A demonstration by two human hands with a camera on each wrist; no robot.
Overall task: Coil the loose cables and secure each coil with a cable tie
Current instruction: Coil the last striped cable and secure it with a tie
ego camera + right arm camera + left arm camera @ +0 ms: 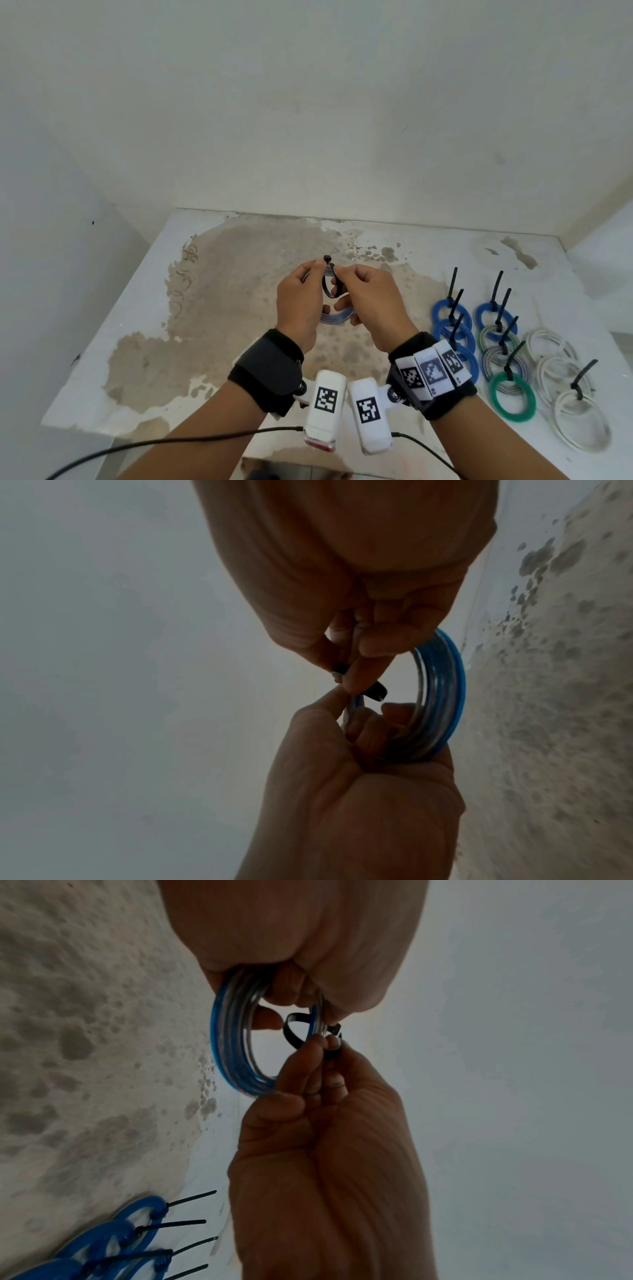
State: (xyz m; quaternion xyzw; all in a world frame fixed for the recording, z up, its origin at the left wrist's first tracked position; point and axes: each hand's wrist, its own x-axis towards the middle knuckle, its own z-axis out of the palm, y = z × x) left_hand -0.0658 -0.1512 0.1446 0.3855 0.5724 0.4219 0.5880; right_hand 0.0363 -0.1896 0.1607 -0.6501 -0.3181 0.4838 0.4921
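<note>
Head view: left hand (299, 301) grips the blue-and-clear coil (337, 314) off the table (144, 342), likely to keep the turns bunched; right hand (371, 301) pinches the black cable tie (328, 286), looped round the coil, prob. for threading.

Left wrist: tie's loop is wide, not cinched.

Right wrist: coil looks tidy w/ several even turns, glossy.

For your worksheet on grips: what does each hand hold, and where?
Left hand grips the blue-grey cable coil by its rim; right hand pinches the black cable tie looped around it.
</note>
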